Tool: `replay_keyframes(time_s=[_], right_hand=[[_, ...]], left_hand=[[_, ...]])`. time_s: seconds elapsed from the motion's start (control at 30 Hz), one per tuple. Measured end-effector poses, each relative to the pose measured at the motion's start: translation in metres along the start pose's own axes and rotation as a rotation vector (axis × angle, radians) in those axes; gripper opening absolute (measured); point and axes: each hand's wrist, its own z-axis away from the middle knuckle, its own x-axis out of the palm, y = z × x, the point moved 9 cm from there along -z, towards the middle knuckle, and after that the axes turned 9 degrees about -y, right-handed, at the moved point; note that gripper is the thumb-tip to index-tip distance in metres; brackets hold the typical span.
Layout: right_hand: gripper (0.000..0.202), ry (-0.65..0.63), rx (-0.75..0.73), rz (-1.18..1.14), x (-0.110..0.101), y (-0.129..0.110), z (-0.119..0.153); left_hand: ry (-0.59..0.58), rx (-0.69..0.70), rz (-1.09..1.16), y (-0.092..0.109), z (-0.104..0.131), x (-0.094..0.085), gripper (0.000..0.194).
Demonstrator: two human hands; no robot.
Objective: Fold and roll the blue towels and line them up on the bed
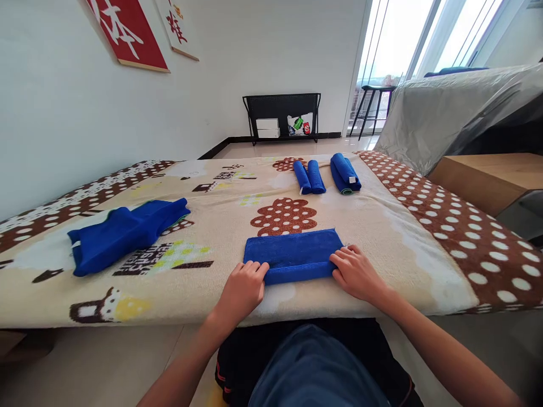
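Observation:
A blue towel (297,249) lies flat in front of me, its near edge turned up into a thick fold. My left hand (247,285) is closed around the left end of that fold, and my right hand (355,272) grips the right end. Farther back lie two slim rolled blue towels (309,177) side by side. Just right of them sits a thicker blue roll (345,173) with a small white tag. Off to the left, a crumpled blue cloth (127,232) is spread loosely with a white tag at its left end.
Everything rests on a cream patterned blanket (220,226) with brown polka-dot borders; its near edge is at my lap. A wooden box-like piece (487,175) and a plastic-covered bulky object (453,107) stand at the right. A black rack (282,104) is by the far wall.

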Motion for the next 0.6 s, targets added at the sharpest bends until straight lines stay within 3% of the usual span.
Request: replay_keyframes(time_s=[0.07, 0.13, 0.27, 0.33, 0.4, 0.6], right_hand=[[0.012, 0.030, 0.051, 0.053, -0.001, -0.007, 0.001], [0.019, 0.097, 0.072, 0.088, -0.003, -0.021, 0.001], [0.051, 0.142, -0.165, 0.022, 0.007, -0.065, -0.002], [0.057, 0.142, -0.229, 0.014, 0.012, -0.070, 0.004], [0.060, 0.148, -0.209, 0.035, 0.015, -0.058, 0.015], [0.060, 0.164, -0.075, 0.050, 0.014, -0.009, 0.052]], left_hand=[[0.007, -0.042, -0.044, 0.005, 0.002, -0.002, 0.028], [0.087, -0.049, -0.063, 0.018, 0.001, -0.008, 0.031], [0.255, 0.240, 0.009, 0.068, -0.002, -0.012, 0.048], [0.272, 0.304, 0.025, 0.075, -0.002, -0.005, 0.051], [0.278, 0.246, 0.023, 0.062, 0.001, 0.003, 0.049], [0.317, 0.096, 0.060, -0.004, 0.031, 0.022, 0.048]])
